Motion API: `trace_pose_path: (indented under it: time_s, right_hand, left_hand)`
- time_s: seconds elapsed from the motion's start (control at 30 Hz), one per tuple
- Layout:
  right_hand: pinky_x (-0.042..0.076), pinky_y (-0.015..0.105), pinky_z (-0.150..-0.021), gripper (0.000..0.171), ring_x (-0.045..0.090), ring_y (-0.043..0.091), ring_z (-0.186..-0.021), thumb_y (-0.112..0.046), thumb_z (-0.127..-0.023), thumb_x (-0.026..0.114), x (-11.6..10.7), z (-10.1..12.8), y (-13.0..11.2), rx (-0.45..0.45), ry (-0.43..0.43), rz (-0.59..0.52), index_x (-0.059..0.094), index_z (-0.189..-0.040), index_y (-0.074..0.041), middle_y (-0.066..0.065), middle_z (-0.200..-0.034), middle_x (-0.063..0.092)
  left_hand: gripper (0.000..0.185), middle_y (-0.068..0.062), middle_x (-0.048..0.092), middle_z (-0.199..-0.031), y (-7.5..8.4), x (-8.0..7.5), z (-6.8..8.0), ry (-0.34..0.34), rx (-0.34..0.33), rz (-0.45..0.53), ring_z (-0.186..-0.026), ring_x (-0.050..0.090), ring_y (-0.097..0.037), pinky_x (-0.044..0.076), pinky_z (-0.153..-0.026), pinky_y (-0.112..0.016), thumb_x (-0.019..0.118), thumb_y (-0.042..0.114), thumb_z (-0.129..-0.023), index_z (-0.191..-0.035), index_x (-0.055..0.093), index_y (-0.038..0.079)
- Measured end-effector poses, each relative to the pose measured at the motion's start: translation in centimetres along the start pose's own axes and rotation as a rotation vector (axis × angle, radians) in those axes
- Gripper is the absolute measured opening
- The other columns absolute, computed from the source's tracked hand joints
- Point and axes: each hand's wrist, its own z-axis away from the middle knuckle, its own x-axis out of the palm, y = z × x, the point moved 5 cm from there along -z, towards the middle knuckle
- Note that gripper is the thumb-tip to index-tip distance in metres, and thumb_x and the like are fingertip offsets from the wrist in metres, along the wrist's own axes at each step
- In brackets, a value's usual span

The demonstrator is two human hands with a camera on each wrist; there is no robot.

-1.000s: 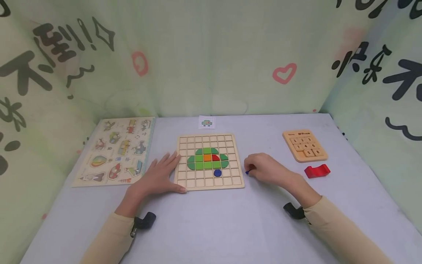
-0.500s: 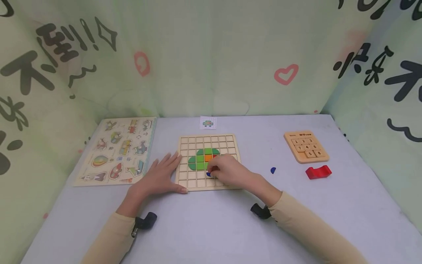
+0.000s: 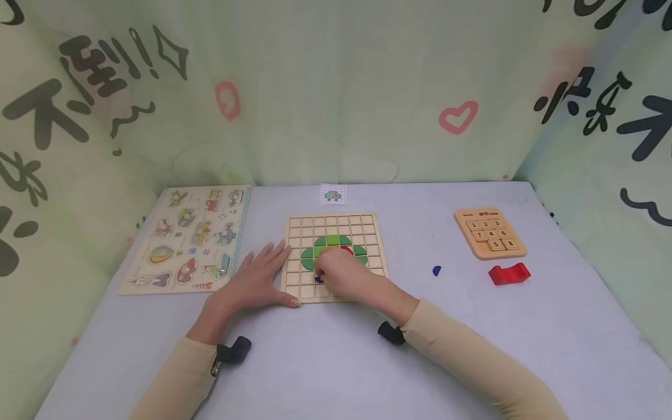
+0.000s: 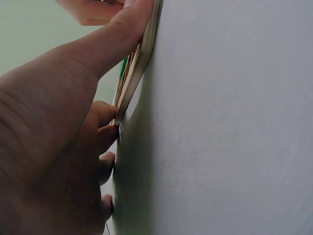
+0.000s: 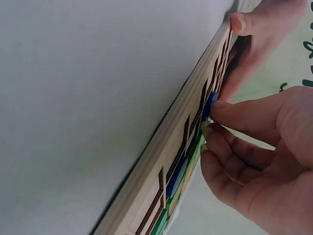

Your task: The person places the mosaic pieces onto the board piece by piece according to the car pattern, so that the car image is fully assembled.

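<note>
My left hand lies with spread fingers along the left edge of a wooden grid board, its thumb at the near left corner. Over the board's lower middle, my right hand pinches a small blue tile between thumb and fingertips, down at a grid cell. Other blue tile sits in the grid, seen in the right wrist view; in the head view my hand hides it. Green tiles and a red tile form a shape on the board, partly covered. Another small blue tile lies right of the board.
Behind the board lies a small pattern card. A picture puzzle board is at the left. To the right are a wooden number puzzle and a red curved block. Fabric curtain encloses the table.
My right hand has moved left from beside the board with the blue tile, onto the lower middle of the grid. My left hand stays at the board's left edge.
</note>
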Motion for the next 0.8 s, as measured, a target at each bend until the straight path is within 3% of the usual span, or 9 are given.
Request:
trace_pose_path:
  time_s: [0.23, 0.43, 0.63, 0.8]
  right_hand:
    - [0.044, 0.019, -0.058, 0.022, 0.049, 0.011, -0.068, 0.004, -0.086, 0.062, -0.2, 0.1, -0.3, -0.029, 0.017, 0.036, 0.075, -0.074, -0.009, -0.002, -0.071, 0.060]
    - [0.050, 0.022, -0.068, 0.019, 0.055, 0.010, -0.077, 0.003, -0.088, 0.062, -1.0, 0.9, 0.6, 0.037, 0.011, -0.035, 0.078, -0.091, -0.007, 0.001, -0.088, 0.071]
    - [0.057, 0.034, -0.090, 0.023, 0.065, 0.017, -0.102, 0.002, -0.089, 0.063, -3.0, 3.0, 3.4, 0.163, 0.013, -0.036, 0.077, -0.107, -0.006, 0.004, -0.108, 0.075]
    - [0.057, 0.038, -0.086, 0.027, 0.065, 0.020, -0.096, 0.005, -0.088, 0.060, -4.7, 5.4, 7.3, 0.225, 0.014, 0.026, 0.076, -0.107, -0.004, 0.007, -0.104, 0.074]
  left_hand:
    - [0.128, -0.003, 0.010, -0.169, 0.1, -0.1, 0.0, 0.000, 0.000, -0.005, -0.157, 0.004, -0.031, 0.007, -0.124, -0.063, 0.071, 0.081, -0.064, -0.161, 0.017, 0.017]
    - [0.130, -0.003, 0.010, -0.169, 0.0, 0.1, 0.0, 0.002, -0.001, -0.005, -0.157, 0.004, -0.031, 0.006, -0.123, -0.064, 0.071, 0.082, -0.062, -0.161, 0.017, 0.018]
    - [0.129, -0.003, 0.010, -0.169, -0.1, 0.1, 0.1, 0.004, -0.001, -0.010, -0.157, 0.004, -0.031, 0.006, -0.124, -0.063, 0.071, 0.081, -0.063, -0.161, 0.016, 0.018]
    - [0.128, -0.005, 0.010, -0.169, 0.0, -0.1, 0.2, 0.004, 0.001, -0.003, -0.157, 0.004, -0.033, 0.006, -0.124, -0.063, 0.072, 0.079, -0.065, -0.161, 0.016, 0.016]
